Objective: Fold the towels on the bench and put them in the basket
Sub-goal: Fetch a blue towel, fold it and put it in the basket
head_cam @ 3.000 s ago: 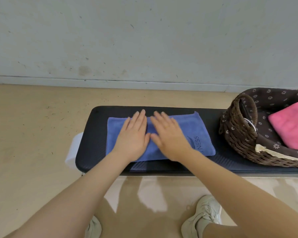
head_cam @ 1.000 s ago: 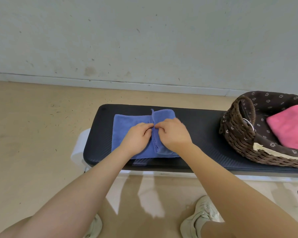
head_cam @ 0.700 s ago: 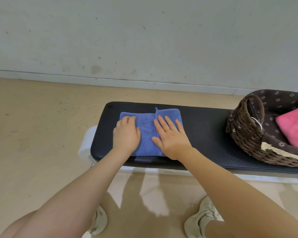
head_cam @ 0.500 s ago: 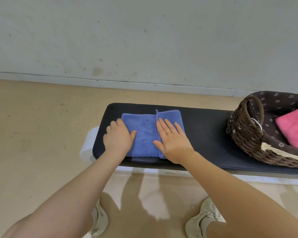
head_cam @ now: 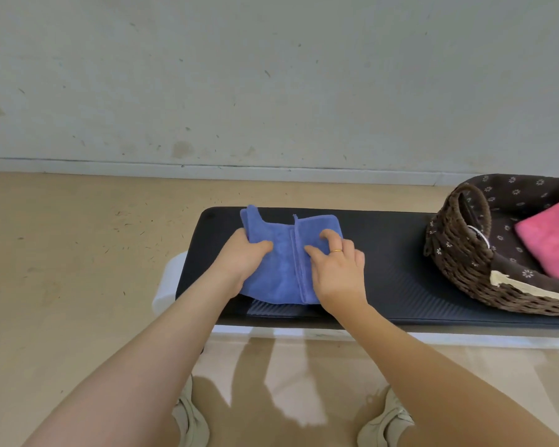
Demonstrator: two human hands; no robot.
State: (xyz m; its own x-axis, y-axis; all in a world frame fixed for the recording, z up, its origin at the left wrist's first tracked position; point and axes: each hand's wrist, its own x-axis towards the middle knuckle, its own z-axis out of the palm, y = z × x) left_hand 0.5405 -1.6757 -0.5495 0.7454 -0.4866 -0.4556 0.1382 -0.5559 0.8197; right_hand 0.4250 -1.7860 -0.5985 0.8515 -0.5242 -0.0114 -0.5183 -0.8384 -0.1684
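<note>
A blue towel, folded into a small rectangle, lies on the left part of the black bench. My left hand grips the towel's left edge and lifts it off the bench, thumb on top. My right hand rests on the towel's right half with curled fingers holding its right flap. A brown wicker basket with a dark flowered lining stands on the bench at the right. A folded pink towel lies inside it.
A grey wall runs behind the bench, above a tan floor. The bench's white frame shows at its left end and front edge. My two shoes stand on the floor below.
My left hand went from lying flat beside the towel to gripping and raising its left edge. My right hand's fingers curled onto the right flap. Before that, the towel's right end was folded over.
</note>
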